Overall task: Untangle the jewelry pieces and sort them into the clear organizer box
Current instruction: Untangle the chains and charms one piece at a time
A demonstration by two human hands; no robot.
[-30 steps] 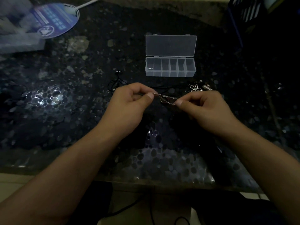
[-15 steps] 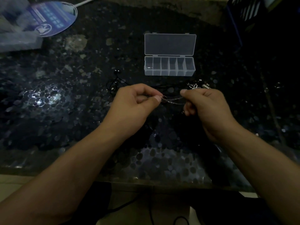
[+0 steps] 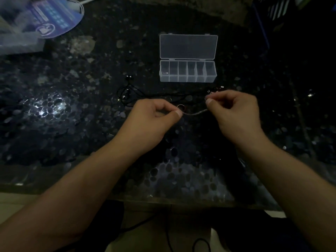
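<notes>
A thin metal chain with a small ring at its left end hangs slack between my hands above the dark speckled table. My left hand pinches its left end between thumb and forefinger. The chain's right end is pinched by my right hand. Beyond the hands, a tangle of dark cords with small beads lies on the table. The clear organizer box stands open farther back, its lid flat behind several compartments; a small piece lies in the leftmost one.
A round blue hand fan and a clear plastic bag lie at the far left corner. A dark blue crate stands at the far right. The table's near edge runs below my forearms, with cables on the floor beneath.
My hands have drawn apart, the right one moving right and slightly away, so a longer stretch of chain now sags between them.
</notes>
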